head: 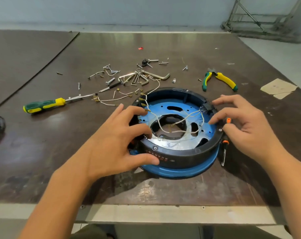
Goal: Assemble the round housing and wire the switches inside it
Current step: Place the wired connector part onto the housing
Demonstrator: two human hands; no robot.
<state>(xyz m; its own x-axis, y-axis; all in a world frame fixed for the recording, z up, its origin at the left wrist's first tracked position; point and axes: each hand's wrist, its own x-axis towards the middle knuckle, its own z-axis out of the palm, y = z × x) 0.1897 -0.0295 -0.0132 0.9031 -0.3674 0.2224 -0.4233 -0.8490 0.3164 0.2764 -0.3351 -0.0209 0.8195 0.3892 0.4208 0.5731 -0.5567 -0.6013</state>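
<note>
Reaching over the desk's (180, 192) near edge, both bare forearms lead to the housing (180, 150), which sits just right of the desk's middle: a black ring on a blue base, open side up. The left hand (118, 142) grips the housing's left rim, its fingers bent over the top edge toward the inside and its thumb pressed against the outer black wall. The right hand (246, 125) is at the right rim with its fingers spread. The index tip touches the rim beside a black switch, and another fingertip rests on the edge of the blue plate (163, 107) inside. The thumb lies across a small orange-banded screwdriver (223, 156) that stands against the housing's right side, tip down; whether the hand pinches it I cannot tell. White wires (180, 119) cross the plate's central hole, and some with brass terminals run to the left rim. Beyond, at the left, lies a green-and-yellow screwdriver (43, 105), with loose wires (108, 100) near its tip. Farther back are hex keys (146, 78) and scattered screws (110, 69), and at the right are pliers (220, 80) and a paper scrap (278, 87). A red bit (140, 48) lies farther still, well apart from the rest.
</note>
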